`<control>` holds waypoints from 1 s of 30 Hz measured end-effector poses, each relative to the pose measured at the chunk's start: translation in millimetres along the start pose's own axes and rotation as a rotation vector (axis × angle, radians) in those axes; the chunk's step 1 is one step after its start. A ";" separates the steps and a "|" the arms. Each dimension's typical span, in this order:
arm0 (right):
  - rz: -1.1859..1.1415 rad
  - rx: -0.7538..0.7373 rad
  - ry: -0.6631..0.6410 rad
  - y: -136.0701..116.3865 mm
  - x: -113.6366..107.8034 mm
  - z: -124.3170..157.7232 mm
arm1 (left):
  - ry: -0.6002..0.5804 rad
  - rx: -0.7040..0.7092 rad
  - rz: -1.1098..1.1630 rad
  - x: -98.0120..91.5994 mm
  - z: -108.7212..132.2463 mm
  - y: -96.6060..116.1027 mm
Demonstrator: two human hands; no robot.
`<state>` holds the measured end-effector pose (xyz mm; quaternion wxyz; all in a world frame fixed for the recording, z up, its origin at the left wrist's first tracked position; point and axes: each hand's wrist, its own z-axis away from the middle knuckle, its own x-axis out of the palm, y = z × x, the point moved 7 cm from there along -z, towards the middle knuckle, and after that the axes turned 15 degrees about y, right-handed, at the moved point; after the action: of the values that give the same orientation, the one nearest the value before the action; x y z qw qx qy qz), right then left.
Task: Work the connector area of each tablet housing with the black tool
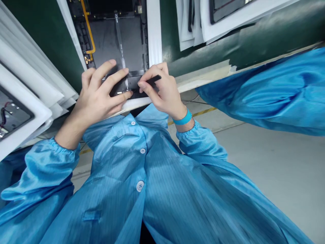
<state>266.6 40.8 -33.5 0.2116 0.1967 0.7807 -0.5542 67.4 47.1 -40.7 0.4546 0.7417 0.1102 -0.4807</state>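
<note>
Here we are at the near end of the open device [104, 37], which lies centre-left inside a white border [154, 34]. The right hand [162, 89] has thumb and finger pinched together on a slim black tool [154, 80]; its tip is hidden, so contact can't be told. Left of it, the left hand [100, 91] spreads, fingers apart, fingertips at the device, gripping nothing visible. Best, I'd judge: light, even pressure from those fingertips, short controlled tool strokes, and care around the pale ribbon strip [120, 40]
</note>
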 end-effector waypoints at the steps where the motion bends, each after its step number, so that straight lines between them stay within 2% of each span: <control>1: -0.014 -0.010 0.001 -0.6 0.1 -0.1 | -0.009 -0.014 0.006 0.2 -0.4 -0.2; 6: -0.057 -0.045 0.017 -5.2 -2.8 -0.5 | -0.049 -0.066 0.019 -3.0 -4.4 3.3; 19: 0.092 0.075 -0.085 4.9 5.5 0.7 | -0.022 -0.034 0.032 -2.2 -6.6 5.7; 24: 0.157 0.001 -0.113 -1.5 11.6 -3.7 | -0.068 0.012 -0.027 -3.0 -11.3 10.4; 27: 0.167 0.007 -0.149 -0.5 14.7 -3.8 | -0.081 0.050 -0.058 -3.7 -14.0 13.5; 30: 0.102 -0.016 -0.094 -1.0 10.4 -3.0 | -0.083 0.068 -0.045 -5.0 -16.2 15.4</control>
<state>257.0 44.0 -37.5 0.2772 0.2083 0.7632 -0.5453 83.9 52.5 -25.9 0.4225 0.7333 0.0915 -0.5247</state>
